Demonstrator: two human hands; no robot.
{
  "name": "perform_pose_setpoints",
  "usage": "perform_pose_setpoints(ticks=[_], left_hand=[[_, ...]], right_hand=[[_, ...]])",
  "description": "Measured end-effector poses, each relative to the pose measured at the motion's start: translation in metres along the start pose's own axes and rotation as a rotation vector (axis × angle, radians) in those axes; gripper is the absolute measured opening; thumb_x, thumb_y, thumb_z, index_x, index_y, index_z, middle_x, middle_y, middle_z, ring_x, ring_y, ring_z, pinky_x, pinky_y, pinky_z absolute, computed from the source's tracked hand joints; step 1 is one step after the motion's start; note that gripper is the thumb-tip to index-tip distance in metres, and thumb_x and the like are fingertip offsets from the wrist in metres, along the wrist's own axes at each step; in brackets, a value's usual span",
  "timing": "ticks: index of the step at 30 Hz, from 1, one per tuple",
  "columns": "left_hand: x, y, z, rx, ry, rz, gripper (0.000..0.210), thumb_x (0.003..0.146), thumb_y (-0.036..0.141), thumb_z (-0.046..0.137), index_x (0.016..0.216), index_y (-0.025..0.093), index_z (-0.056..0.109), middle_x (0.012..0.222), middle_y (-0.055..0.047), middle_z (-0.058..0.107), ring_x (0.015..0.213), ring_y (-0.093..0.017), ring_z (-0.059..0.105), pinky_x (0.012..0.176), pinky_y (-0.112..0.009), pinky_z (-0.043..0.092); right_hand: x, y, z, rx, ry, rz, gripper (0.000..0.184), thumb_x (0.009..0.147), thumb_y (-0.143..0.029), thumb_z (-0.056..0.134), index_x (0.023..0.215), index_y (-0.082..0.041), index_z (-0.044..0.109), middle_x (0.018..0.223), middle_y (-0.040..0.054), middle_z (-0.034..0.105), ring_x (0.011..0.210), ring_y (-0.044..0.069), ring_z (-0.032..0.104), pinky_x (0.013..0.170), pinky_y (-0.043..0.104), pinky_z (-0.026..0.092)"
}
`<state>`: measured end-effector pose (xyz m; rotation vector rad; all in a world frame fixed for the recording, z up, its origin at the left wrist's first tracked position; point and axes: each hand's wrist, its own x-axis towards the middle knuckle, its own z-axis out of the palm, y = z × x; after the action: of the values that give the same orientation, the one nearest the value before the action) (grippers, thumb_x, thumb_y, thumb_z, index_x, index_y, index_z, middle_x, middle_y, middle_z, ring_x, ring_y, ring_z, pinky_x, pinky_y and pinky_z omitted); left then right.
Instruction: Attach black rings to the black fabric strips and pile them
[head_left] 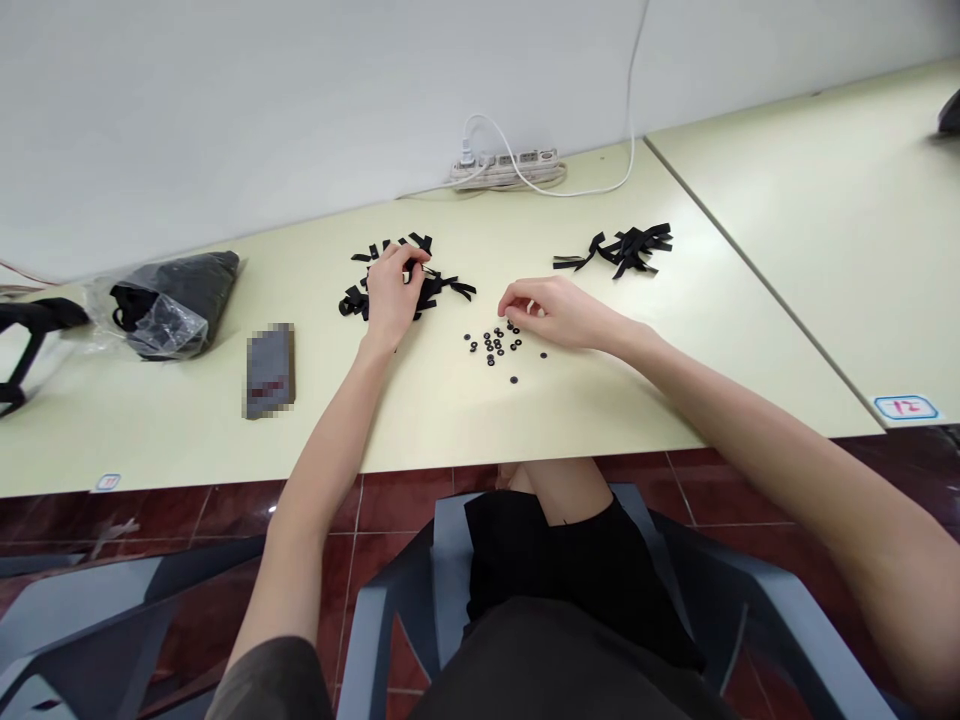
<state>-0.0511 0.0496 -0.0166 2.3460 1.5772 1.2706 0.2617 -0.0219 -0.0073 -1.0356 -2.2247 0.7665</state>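
My left hand point(394, 290) is over a loose pile of short black ribbon strips point(448, 287), its thumb and index finger closed on a black ribbon strip. Part of the pile is hidden beneath that hand. My right hand point(550, 308) hovers at the far edge of a scatter of small round black pieces with holes, like buttons or rings point(495, 345). Its fingertips are pinched together, and whatever may be between them is too small to make out. Further back on the right lies a second heap of black ribbon strips point(636, 246).
A white power strip point(506, 170) with a cable stands against the wall. To the left are a blurred-out grey box point(270, 370), a black bag in clear plastic point(176, 300) and a black stand point(30, 340). The table's front edge runs before my lap.
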Motion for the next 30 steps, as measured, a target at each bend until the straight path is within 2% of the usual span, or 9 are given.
perform_pose_setpoints(ticks=[2,4,7,9,12,16,22,26,30], left_hand=[[0.0,0.01,-0.001,-0.038,0.043,0.025,0.018,0.106,0.02,0.063,0.104,0.027,0.079,0.112,-0.007,0.082,0.107,-0.026,0.076,0.107,-0.045,0.061],[-0.001,0.023,-0.001,-0.121,0.057,0.048,0.014,0.109,0.028,0.066,0.105,0.027,0.079,0.114,-0.007,0.084,0.107,-0.025,0.078,0.109,-0.046,0.063],[-0.004,0.044,0.001,-0.284,-0.004,0.054,0.015,0.11,0.041,0.075,0.11,0.027,0.08,0.114,-0.006,0.086,0.111,-0.024,0.082,0.105,-0.041,0.067],[-0.007,0.056,0.004,-0.415,-0.078,0.053,0.022,0.107,0.049,0.081,0.112,0.028,0.079,0.114,-0.006,0.087,0.113,-0.024,0.084,0.101,-0.039,0.068],[-0.012,0.066,0.009,-0.59,-0.188,0.056,0.032,0.101,0.055,0.089,0.111,0.027,0.078,0.112,-0.007,0.087,0.113,-0.026,0.086,0.101,-0.041,0.069],[-0.016,0.071,0.013,-0.636,-0.245,0.034,0.03,0.098,0.052,0.092,0.108,0.026,0.08,0.111,-0.007,0.086,0.109,-0.025,0.085,0.103,-0.043,0.069],[-0.018,0.072,0.016,-0.649,-0.256,0.007,0.02,0.099,0.041,0.09,0.104,0.024,0.081,0.106,-0.006,0.084,0.101,-0.021,0.083,0.096,-0.04,0.068],[-0.018,0.073,0.015,-0.643,-0.269,0.006,0.026,0.102,0.049,0.088,0.104,0.024,0.08,0.106,-0.006,0.084,0.098,-0.021,0.082,0.089,-0.038,0.067],[-0.019,0.076,0.014,-0.603,-0.261,0.047,0.032,0.1,0.057,0.089,0.101,0.026,0.081,0.118,-0.008,0.082,0.11,-0.023,0.079,0.082,-0.034,0.064]], right_hand=[[0.001,0.001,0.001,-0.001,0.044,-0.006,0.022,0.107,-0.032,0.057,0.106,-0.025,0.078,0.105,0.009,0.082,0.093,0.028,0.073,0.089,0.048,0.057],[0.002,0.0,0.003,0.005,0.13,-0.02,0.022,0.108,-0.034,0.057,0.114,-0.025,0.077,0.114,0.0104,0.081,0.096,0.028,0.073,0.092,0.048,0.059],[0.003,-0.003,0.003,0.023,0.277,-0.054,0.029,0.109,-0.041,0.061,0.133,-0.028,0.073,0.142,0.0138,0.073,0.111,0.03,0.072,0.097,0.049,0.062],[0.003,-0.004,0.002,0.022,0.318,-0.074,0.034,0.109,-0.045,0.064,0.139,-0.03,0.07,0.15,0.0142,0.069,0.121,0.033,0.07,0.1,0.05,0.063],[0.003,-0.005,0.001,-0.005,0.281,-0.074,0.026,0.11,-0.045,0.064,0.128,-0.03,0.073,0.136,0.0124,0.075,0.118,0.033,0.07,0.103,0.051,0.06],[0.003,-0.006,0.001,-0.036,0.204,-0.032,0.024,0.113,-0.046,0.06,0.107,-0.028,0.074,0.111,0.0088,0.08,0.102,0.028,0.071,0.097,0.047,0.056],[0.003,-0.008,0.006,-0.052,0.208,-0.036,0.02,0.109,-0.046,0.064,0.106,-0.027,0.072,0.11,0.0083,0.08,0.098,0.027,0.072,0.091,0.044,0.053],[0.002,-0.009,0.005,-0.037,0.236,-0.055,0.016,0.105,-0.043,0.069,0.111,-0.027,0.068,0.112,0.0078,0.079,0.098,0.027,0.071,0.091,0.043,0.052],[0.0,-0.014,0.003,-0.057,0.242,-0.065,0.018,0.104,-0.043,0.071,0.113,-0.028,0.067,0.117,0.0075,0.078,0.1,0.027,0.069,0.091,0.042,0.051]])
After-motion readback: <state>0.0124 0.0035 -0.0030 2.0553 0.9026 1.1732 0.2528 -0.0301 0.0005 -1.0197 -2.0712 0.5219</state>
